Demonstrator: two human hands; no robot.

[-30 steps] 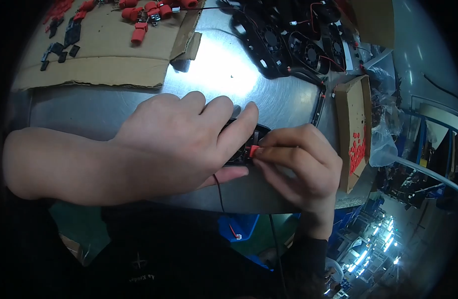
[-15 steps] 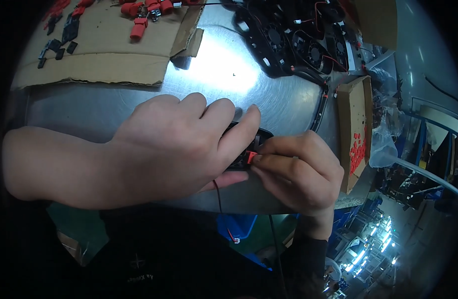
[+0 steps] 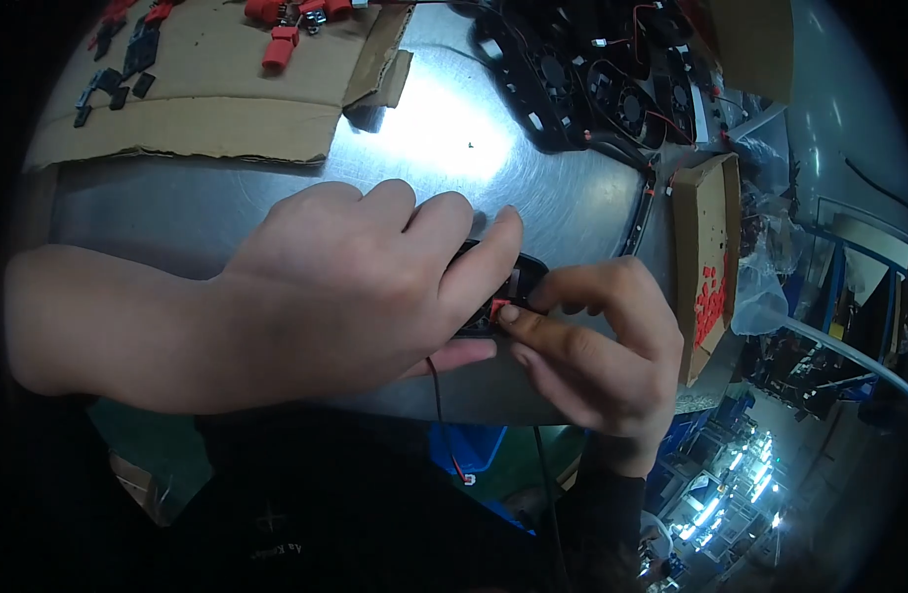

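My left hand (image 3: 365, 257) is closed around a small black plastic housing (image 3: 529, 269), its fingers over the top and a fingertip showing below. Much of the housing is hidden by this hand. A small red plastic piece (image 3: 498, 308) sits at the housing's right part. My right hand (image 3: 612, 346) presses one fingertip against the red piece; its other visible fingers are bent and spread apart. A thin dark wire (image 3: 437, 405) hangs below my left hand, past the table's near edge, to a small white connector (image 3: 469, 479).
Flattened cardboard (image 3: 207, 124) at the far left bears red and black parts. Black fan assemblies (image 3: 553, 84) with wires are piled at the far right. A cardboard tray (image 3: 706, 208) on the right holds small red pieces (image 3: 711, 301). Below the table edge is a blue bin (image 3: 484, 445).
My right hand's fingers have spread from a pinch around the red piece; one fingertip now presses on it. My left hand keeps its hold on the housing.
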